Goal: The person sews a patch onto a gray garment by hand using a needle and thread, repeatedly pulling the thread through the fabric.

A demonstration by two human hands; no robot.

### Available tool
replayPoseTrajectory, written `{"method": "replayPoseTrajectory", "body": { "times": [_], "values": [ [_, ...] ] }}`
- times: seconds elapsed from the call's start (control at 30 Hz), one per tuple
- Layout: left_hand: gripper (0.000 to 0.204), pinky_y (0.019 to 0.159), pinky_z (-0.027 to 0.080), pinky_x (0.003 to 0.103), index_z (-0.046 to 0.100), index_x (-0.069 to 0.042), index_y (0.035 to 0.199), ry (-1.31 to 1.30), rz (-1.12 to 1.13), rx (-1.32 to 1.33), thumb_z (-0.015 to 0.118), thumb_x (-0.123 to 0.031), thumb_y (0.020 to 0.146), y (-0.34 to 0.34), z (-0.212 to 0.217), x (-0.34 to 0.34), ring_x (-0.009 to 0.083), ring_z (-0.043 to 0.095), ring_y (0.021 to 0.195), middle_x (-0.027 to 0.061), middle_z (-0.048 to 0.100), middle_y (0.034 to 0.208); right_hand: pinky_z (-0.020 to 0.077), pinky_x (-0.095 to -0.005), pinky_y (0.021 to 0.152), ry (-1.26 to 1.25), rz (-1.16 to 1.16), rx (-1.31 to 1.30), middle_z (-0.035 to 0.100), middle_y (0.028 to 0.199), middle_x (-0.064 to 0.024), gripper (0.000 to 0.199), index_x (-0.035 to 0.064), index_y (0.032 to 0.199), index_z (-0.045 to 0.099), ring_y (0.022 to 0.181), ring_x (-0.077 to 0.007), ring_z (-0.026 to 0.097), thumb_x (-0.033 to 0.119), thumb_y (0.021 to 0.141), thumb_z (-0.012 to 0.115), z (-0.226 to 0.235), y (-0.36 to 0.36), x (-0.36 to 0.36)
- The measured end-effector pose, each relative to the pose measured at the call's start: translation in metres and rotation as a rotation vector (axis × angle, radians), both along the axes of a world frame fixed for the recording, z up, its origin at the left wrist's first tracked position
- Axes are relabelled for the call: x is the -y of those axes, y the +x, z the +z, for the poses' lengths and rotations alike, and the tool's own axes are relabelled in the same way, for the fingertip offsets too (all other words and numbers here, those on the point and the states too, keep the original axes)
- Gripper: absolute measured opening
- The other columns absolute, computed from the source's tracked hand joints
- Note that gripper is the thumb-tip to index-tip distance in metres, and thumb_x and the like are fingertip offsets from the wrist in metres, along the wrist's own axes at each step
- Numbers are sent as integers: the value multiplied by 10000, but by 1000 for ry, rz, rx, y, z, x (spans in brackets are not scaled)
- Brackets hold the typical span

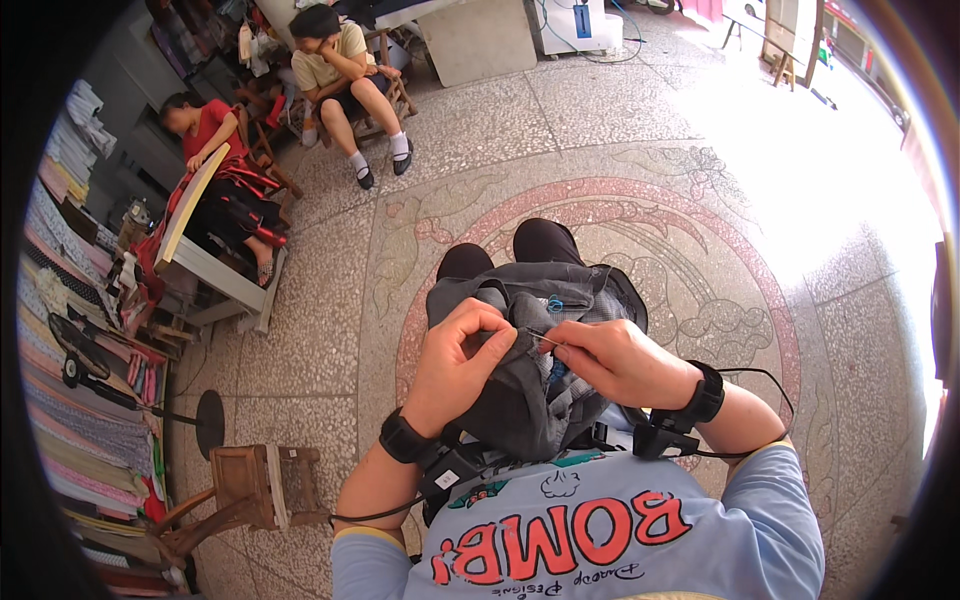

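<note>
Head view: grey cloth [530, 405] lies bunched on the near side of 2 dark-clad knees [547, 241].
The left hand [455, 352], at left, pinches a cloth fold between thumb and forefinger; the right hand [618, 362] grips a thin, pale, needle-like piece [546, 341] in closed fingertips. Whether it pierces the cloth, I cannot tell. Hold the fold taut; guide the piece shallowly, clear of the left fingertips.

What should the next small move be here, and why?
Probably the right hand should ease the thin, pale, needle-like sliver through the dark grey cloth: it pinches that sliver close to the fabric, while the left hand grips the cloth beside it. Whether the sliver has pierced it is too small to tell.
</note>
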State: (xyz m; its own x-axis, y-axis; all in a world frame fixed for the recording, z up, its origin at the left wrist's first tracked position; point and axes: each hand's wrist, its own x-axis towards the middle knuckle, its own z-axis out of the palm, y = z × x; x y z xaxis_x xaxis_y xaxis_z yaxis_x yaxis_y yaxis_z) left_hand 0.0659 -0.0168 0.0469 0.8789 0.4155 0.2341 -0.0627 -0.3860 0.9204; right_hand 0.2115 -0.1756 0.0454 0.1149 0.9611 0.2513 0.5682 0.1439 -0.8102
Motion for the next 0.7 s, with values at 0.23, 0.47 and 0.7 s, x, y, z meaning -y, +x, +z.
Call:
{"method": "replayPoseTrajectory", "body": {
  "times": [0.23,0.47,0.7],
  "values": [
    [72,661,393,186,566,22,805,-23,2,-5,605,-37,821,0,0,0,65,490,765,16,524,844,469,-380,615,45,-14,-21,610,790,-173,153,5,979,530,731,-346,601,100,885,456,-5,-1,-3],
    [72,651,389,189,567,16,817,-50,-14,-1,612,-40,818,2,-2,3,64,481,749,10,511,818,454,-350,563,70,-22,-96,582,718,-161,126,-10,875,520,644,-322,595,113,879,495,-6,-1,-4],
    [108,606,392,215,586,-9,827,40,-65,-38,663,-48,761,3,-1,12,85,498,695,15,513,771,284,-217,382,-119,25,-477,482,579,-5,263,36,738,466,427,-50,388,220,924,491,-4,0,-10]
  ]
}}
